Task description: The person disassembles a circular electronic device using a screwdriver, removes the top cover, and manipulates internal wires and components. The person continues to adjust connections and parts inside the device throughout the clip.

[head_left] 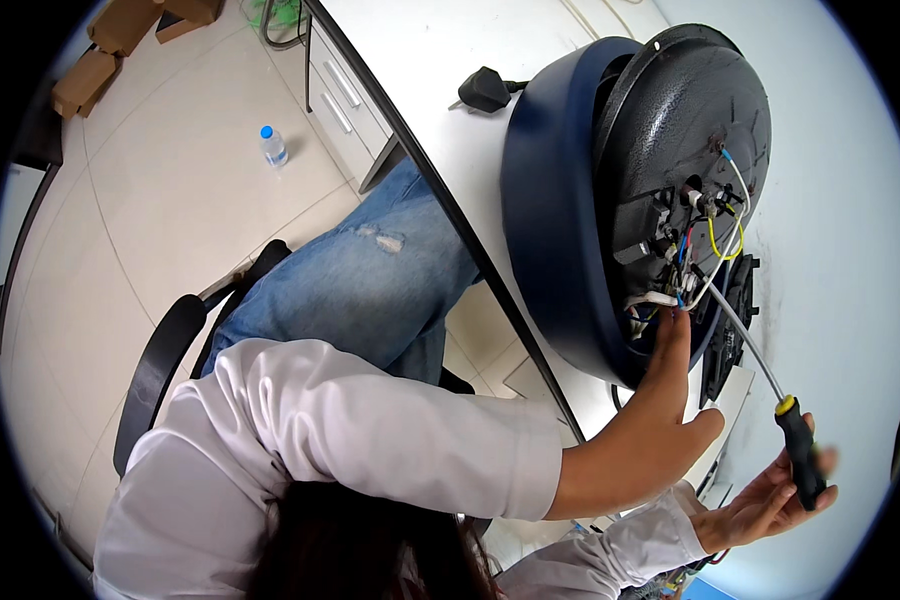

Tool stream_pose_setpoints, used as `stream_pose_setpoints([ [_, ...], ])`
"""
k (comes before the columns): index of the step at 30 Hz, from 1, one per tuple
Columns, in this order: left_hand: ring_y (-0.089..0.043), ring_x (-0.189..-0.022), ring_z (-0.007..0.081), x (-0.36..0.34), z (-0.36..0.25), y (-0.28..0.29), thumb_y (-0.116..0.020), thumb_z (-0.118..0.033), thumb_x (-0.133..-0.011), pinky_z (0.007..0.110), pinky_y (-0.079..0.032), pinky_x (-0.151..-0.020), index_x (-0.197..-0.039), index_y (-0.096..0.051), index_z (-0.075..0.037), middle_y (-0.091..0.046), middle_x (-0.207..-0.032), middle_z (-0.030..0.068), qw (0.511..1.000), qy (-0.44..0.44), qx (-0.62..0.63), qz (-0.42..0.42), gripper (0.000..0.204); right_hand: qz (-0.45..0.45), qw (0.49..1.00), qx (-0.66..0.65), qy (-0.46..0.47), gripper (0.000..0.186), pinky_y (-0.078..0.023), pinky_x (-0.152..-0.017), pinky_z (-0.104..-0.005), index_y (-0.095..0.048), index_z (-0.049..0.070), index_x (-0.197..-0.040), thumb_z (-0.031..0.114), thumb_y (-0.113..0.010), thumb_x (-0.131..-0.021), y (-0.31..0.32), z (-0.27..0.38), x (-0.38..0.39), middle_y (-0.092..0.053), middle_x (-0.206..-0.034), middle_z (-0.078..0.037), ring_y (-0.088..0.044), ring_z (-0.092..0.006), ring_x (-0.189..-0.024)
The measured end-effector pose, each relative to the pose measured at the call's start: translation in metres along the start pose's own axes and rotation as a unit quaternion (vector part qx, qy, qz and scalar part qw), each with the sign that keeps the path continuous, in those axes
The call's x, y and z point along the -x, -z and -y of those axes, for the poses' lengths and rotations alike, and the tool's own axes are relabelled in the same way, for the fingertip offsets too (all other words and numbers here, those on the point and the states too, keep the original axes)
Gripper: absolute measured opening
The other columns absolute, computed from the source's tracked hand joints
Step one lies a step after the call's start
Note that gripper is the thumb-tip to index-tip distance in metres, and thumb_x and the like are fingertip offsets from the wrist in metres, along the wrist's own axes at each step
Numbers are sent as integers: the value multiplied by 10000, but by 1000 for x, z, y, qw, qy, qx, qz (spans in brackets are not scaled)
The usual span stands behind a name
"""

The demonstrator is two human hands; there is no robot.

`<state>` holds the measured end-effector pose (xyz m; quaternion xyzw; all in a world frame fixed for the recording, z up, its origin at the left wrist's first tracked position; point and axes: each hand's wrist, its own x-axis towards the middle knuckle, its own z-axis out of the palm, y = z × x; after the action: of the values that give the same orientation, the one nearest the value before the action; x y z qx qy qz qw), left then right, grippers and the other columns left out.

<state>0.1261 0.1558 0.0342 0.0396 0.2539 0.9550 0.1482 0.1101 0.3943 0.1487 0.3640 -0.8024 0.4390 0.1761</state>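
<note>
"Half done, are you?"
"Roughly, I'd judge: your blue appliance (552,200) lies opened beside the counter's (415,55) black edge, wires (686,250) exposed, several still attached."
"Your hands?"
"Your left hand (663,412) reaches the wires, grip unclear; your right hand (773,492) holds a screwdriver (794,432) angled among them."

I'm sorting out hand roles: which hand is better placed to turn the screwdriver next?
Probably the right hand: it holds the screwdriver by the handle, and the shaft points in toward the wires. The left hand reaches in at the wires, away from that handle.
</note>
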Motion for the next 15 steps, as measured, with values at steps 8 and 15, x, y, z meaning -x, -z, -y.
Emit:
stream_pose_setpoints([
  [8, 150, -1461, 338, 2, -7, 8, -479, -165, -917, 339, -195, -1129, -1464, 161, 60, 157, -1562, 258, 999, 11, -8, 33, 871, -92, 992, 84, -18, 298, -512, -967, -512, -528, 274, -1058, 177, -719, -852, -19, 7, -6, -515, -1111, -33, -604, -454, -1089],
  [15, -89, -1464, 222, 3, -6, 10, -507, -96, -889, 270, -283, -1017, -1509, 157, -63, 34, -1599, 170, 999, 36, 23, 7, 909, -49, 991, 121, 0, 358, -487, -969, -551, -530, 302, -1164, 190, -699, -869, -13, 13, -12, -522, -1120, -34, -587, -453, -1119],
])
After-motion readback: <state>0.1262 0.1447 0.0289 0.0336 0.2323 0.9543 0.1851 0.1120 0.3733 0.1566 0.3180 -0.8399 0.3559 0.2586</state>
